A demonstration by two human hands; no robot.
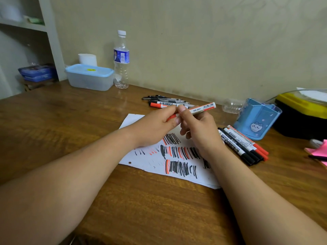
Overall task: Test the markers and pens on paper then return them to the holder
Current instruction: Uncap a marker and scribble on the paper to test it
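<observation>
Brown wooden table (159, 209): bears the white paper sheet (150, 163), striped black and red.
Left hand (155, 124): curled round the red cap end of the red-and-white whiteboard marker (200, 109).
Right hand (198, 128): pinches its barrel, above the sheet.
Step, judged: cap work; move the cap straight along the barrel, no sideways bending.
Blue plastic holder (256, 119): right of the sheet, upright.
</observation>
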